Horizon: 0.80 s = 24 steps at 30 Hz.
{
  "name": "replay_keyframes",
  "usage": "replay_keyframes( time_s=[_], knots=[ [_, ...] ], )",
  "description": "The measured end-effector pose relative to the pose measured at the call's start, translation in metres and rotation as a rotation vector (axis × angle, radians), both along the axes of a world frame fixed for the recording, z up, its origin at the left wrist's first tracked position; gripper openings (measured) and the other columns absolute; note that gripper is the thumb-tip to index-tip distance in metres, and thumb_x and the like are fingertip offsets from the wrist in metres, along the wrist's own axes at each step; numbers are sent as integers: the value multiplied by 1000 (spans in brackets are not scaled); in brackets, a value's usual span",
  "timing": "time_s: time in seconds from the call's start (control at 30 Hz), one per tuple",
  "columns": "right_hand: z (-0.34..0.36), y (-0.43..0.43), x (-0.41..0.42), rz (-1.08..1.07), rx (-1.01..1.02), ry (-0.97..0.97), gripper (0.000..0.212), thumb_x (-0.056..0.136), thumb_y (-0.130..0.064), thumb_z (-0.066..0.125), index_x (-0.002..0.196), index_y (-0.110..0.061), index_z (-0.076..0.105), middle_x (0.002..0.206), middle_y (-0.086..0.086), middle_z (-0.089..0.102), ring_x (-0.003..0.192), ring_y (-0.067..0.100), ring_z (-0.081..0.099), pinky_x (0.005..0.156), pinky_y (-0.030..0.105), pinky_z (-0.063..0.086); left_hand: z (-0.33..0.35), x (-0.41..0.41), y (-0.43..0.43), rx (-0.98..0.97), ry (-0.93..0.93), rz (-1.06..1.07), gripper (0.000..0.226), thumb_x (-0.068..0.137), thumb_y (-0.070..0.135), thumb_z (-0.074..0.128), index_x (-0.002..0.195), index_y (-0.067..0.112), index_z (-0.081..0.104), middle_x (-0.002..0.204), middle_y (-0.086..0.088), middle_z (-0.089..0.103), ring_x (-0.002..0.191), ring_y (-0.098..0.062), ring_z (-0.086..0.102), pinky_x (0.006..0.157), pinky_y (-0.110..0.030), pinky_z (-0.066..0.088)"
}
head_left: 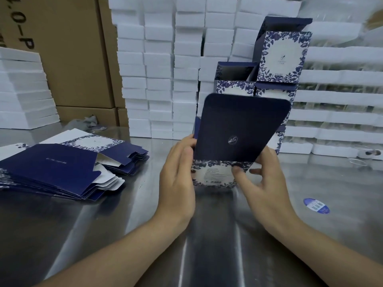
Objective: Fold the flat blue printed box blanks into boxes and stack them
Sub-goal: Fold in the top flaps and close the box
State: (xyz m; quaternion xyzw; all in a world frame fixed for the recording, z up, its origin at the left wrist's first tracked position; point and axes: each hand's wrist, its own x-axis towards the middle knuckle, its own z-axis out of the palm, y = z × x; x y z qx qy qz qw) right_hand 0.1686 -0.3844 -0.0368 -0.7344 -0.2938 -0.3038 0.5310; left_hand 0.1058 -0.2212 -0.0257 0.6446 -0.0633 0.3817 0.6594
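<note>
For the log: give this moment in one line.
left hand, right hand: hold blue printed cardboard box | flat blanks: left | folded boxes: behind

White foam blocks (159, 79) stack behind the steel table (124, 214), brown cartons (78, 59) at left, a blue sticker (316, 205) at right.

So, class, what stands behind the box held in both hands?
Stacked folded blue floral boxes, with white foam trays beyond. The dark flap of the held box covers the stack's lower part.

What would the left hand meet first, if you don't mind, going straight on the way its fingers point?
The half-folded box the left hand holds; beyond that, probably the stacked folded boxes.
</note>
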Motion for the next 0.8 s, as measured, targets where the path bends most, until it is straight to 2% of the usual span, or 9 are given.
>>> replay_keyframes(
  time_s=[0.07, 0.17, 0.23, 0.3, 0.4, 0.53, 0.6, 0.7, 0.8],
  knots=[
    [1, -1, -5, -9, -12, -15, 20, 99, -40, 60, 117, -33, 62, 117, -3, 57, 107, 19, 58, 91, 42, 50, 2, -1, 1, 5, -20, 15, 43, 104, 43, 39, 130, 27, 70, 133, 8, 68, 124, -7, 61, 100, -36, 47],
    [7, -1, -8, -16, 62, -10, 34, 102, -50, 48, 112, -24, 67, 109, 1, 55, 97, 18, 56, 84, 30, 48, 1, -2, 2, 59, -28, 46, 45, 102, 54, 44, 112, 22, 74, 124, 3, 65, 118, -6, 59, 100, -23, 45],
    [9, 0, -10, -11, 103, 25, 46, 102, -54, 46, 105, -13, 68, 106, 3, 54, 96, 16, 55, 85, 31, 47, 0, -2, 2, 81, -16, 71, 42, 101, 57, 49, 100, 22, 72, 117, 1, 62, 110, -2, 59, 92, -10, 41],
    [8, 1, -11, -12, 116, 42, 53, 101, -56, 45, 97, -7, 66, 103, 5, 53, 95, 19, 55, 84, 32, 47, 0, 0, 3, 80, 10, 95, 34, 101, 52, 53, 98, 26, 73, 116, 3, 62, 107, 4, 59, 87, -4, 40],
    [8, 4, -11, -14, 141, 44, 48, 100, -58, 48, 98, -14, 66, 103, 3, 53, 91, 17, 54, 79, 27, 47, 0, 2, 5, 104, 6, 124, 24, 104, 45, 54, 96, 30, 72, 115, 5, 62, 103, 7, 59, 85, -3, 40],
    [6, 6, -9, 9, 223, 76, 21, 99, -51, 57, 116, -40, 52, 112, 6, 57, 91, 17, 58, 76, 33, 52, 1, 6, 5, 85, -7, 137, 7, 108, 26, 60, 108, 33, 61, 111, 16, 63, 105, -1, 62, 79, -12, 46],
    [7, 6, -10, -2, 219, 19, 25, 101, -42, 59, 122, -48, 48, 125, 3, 53, 105, 12, 58, 88, 32, 53, 2, 6, 7, 103, -68, 150, 21, 105, 22, 63, 116, 38, 54, 118, 21, 61, 114, -5, 61, 81, -15, 48],
    [7, 6, -10, -115, 69, -184, 23, 105, -27, 56, 121, -42, 60, 145, -8, 44, 133, 17, 50, 112, 41, 40, 3, 6, 10, 284, -110, 229, 20, 104, 22, 58, 116, 37, 63, 132, 19, 56, 133, -9, 53, 102, -26, 47],
    [5, 6, -9, -231, -137, -320, 20, 104, -29, 55, 119, -29, 68, 149, -11, 50, 138, 16, 51, 113, 48, 34, 3, 6, 14, 448, -144, 295, 21, 106, 19, 54, 108, 28, 73, 135, 22, 59, 139, -8, 50, 111, -20, 38]
  ],
)
